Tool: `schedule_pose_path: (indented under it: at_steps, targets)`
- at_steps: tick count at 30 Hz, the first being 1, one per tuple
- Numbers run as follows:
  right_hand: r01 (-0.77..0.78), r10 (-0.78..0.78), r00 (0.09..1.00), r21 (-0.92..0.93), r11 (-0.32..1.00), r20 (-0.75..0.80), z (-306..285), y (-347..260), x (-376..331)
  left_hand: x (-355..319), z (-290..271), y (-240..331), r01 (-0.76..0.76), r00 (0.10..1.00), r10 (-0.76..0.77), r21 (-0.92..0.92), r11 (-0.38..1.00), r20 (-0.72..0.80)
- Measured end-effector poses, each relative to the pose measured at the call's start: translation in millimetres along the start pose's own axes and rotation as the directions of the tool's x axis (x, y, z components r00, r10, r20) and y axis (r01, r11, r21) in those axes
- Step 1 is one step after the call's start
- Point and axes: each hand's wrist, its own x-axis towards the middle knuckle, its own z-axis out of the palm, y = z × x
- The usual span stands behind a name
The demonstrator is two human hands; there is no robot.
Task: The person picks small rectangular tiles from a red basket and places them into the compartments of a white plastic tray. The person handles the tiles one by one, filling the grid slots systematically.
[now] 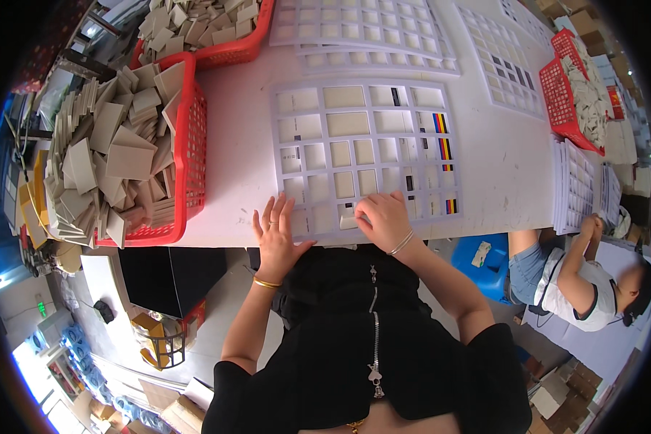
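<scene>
Flat on the white table (239, 145) lies a white grid frame (347, 138), split into rectangular windows. Some windows show cream inserts, others white printed panels or coloured stripes. My right hand (385, 220) has its fingers closed on a small cream card piece (348, 220), which tilts over a window in the near row. Spread over the frame's near left corner is my left hand (278, 242), open, with its fingertips on the frame and nothing held.
Left stands a red basket (194, 155) heaped with cream card pieces (132, 152); another red basket (231, 54) is behind. More grid frames (372, 58) lie at the back. At the right are a third red basket (557, 94), stacked frames (573, 188) and a seated person (579, 286).
</scene>
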Motion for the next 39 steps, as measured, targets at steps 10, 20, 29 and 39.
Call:
schedule_pose_path:
  at_steps: [10,20,29,39]
  targets:
    - [-0.076,0.065,0.993,0.120,0.990,0.095,-12.3,0.6,-3.5,27.0,2.6,-35.2,0.158,0.960,-0.222,-0.321,0.934,-0.173]
    - [-0.315,0.467,0.874,0.574,0.756,-0.135,-112.6,63.5,-1.7,90.3,17.5,-32.7,0.157,0.985,-0.170,-0.227,0.961,-0.036]
    - [-0.296,0.676,0.542,0.640,0.709,-0.499,-150.5,132.5,-60.0,142.8,89.5,85.6,-0.004,0.999,0.019,-0.327,0.945,0.041]
    - [-0.259,0.623,0.565,0.600,0.757,-0.541,-129.1,140.0,-46.8,187.2,102.0,160.0,0.059,0.986,-0.030,-0.176,0.983,0.163]
